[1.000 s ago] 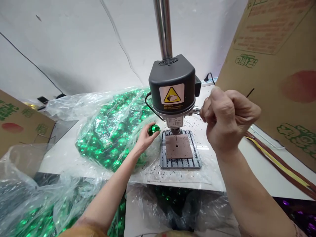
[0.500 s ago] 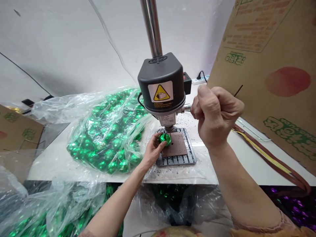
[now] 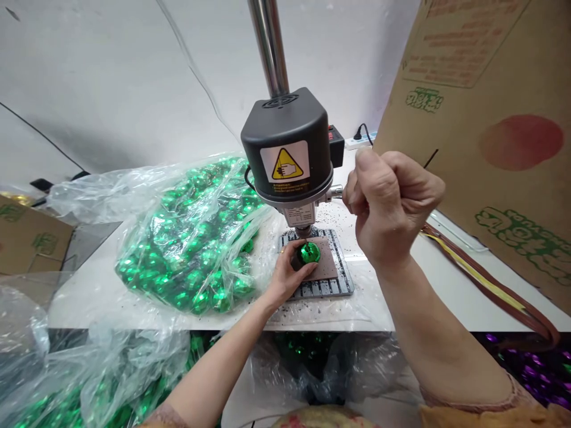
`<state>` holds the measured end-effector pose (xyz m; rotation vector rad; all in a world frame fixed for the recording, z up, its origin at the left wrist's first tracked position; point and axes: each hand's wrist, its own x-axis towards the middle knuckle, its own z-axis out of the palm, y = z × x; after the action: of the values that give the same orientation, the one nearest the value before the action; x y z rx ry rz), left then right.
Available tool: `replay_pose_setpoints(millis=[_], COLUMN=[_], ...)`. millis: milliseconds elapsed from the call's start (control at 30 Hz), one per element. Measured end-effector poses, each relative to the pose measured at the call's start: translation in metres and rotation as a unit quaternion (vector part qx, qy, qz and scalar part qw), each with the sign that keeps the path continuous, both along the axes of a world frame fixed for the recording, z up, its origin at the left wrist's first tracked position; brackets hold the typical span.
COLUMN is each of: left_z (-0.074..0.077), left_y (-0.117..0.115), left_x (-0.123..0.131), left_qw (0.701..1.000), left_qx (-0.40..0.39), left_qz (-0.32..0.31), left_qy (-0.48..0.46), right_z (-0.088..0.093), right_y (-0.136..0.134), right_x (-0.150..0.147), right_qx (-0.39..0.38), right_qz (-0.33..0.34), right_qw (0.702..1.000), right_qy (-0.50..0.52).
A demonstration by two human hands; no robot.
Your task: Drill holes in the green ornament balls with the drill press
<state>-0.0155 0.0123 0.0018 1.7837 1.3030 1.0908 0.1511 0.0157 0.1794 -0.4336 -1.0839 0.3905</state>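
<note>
On the brown board (image 3: 329, 263) of a small drill press (image 3: 289, 142), my left hand (image 3: 288, 272) grips a shiny green faceted piece (image 3: 310, 252) from the left, thumb in front and fingers behind. A dark spot shows in the top of the piece, straight under the drill chuck (image 3: 304, 230). My right hand (image 3: 392, 205) is closed at the press's right side, wrapped round the lever handle (image 3: 335, 192), most of which the fingers hide. Beneath the board lies a slotted metal base plate (image 3: 344, 279) strewn with dark shavings.
A clear plastic bag of green faceted pieces (image 3: 178, 255) lies left of the press. Another such bag (image 3: 102, 380) sits lower left. A large cardboard box (image 3: 473, 137) stands at the right, near a brown and yellow strap (image 3: 486, 279). A power strip (image 3: 357, 142) lies behind.
My left hand has shifted the green piece to the right, under the drill chuck, and its dark-marked top now faces up. My right hand stays on the lever.
</note>
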Motion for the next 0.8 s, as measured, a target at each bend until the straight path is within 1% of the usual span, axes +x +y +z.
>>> replay_pose_setpoints(millis=[133, 200, 333, 467, 600, 800], left_z=[-0.001, 0.0, 0.0, -0.003, -0.002, 0.0], left_y=[0.0, -0.001, -0.001, -0.001, -0.002, -0.002], left_x=[0.004, 0.004, 0.003, 0.003, 0.003, 0.004], left_qw=[1.0, 1.0, 1.0, 1.0, 1.0, 1.0], left_qx=[-0.005, -0.004, -0.002, 0.012, 0.019, 0.006], left_qz=[0.011, 0.008, 0.005, 0.002, -0.004, -0.009], left_qy=[-0.007, -0.006, -0.009, -0.016, -0.017, -0.019], right_z=[0.004, 0.003, -0.007, -0.019, -0.027, -0.038], right_y=[0.001, 0.001, 0.002, 0.002, 0.002, 0.004], right_x=[0.001, 0.001, 0.0, -0.004, -0.006, -0.004], right_qx=[-0.01, -0.006, 0.034, 0.064, 0.08, 0.093], right_qz=[0.016, 0.018, -0.02, -0.059, -0.06, -0.088], right_qw=[1.0, 1.0, 0.999, 0.996, 0.995, 0.992], right_qy=[0.002, -0.002, -0.022, -0.008, 0.014, -0.004])
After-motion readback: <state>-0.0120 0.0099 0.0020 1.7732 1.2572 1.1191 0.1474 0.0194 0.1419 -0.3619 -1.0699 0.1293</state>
